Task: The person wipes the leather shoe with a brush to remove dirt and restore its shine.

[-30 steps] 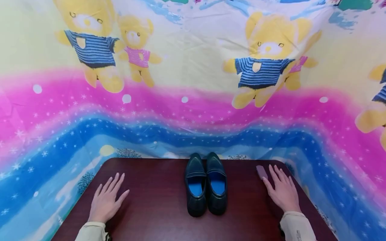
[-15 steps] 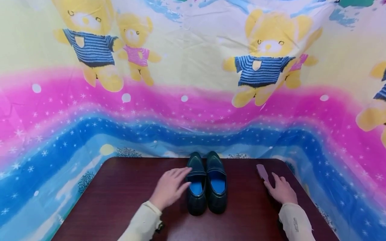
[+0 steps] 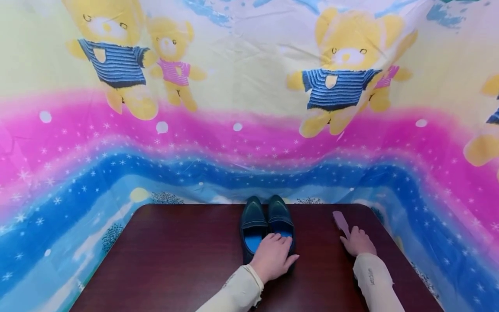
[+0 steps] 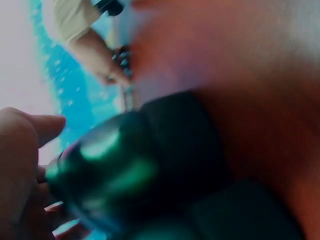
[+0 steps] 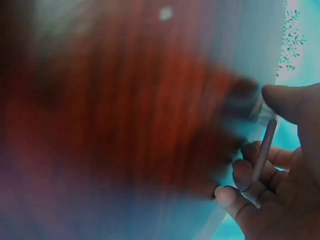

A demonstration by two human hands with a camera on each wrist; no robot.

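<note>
A pair of dark green loafers with blue insoles stands side by side at the table's back, toes away: left shoe (image 3: 252,214) and right shoe (image 3: 278,208). My left hand (image 3: 271,258) is over the right shoe's heel, fingers at its opening and thumb spread to the right. In the left wrist view the thumb is apart from the shoe heel (image 4: 115,165); the fingertips are partly hidden. My right hand (image 3: 359,242) holds the handle of a mauve brush (image 3: 341,223) at the table's right. The right wrist view shows fingers (image 5: 243,172) curled round the handle, thumb apart; no bristles show.
The dark red-brown table (image 3: 187,247) has rounded back corners. Behind it hangs a cloth (image 3: 234,151) printed with teddy bears and snowflakes, close to the table's back and side edges. The shoe toes reach near the back edge.
My left hand has moved right from the table's left side to the right shoe. My right hand has drawn in its spread fingers and closed round the brush handle.
</note>
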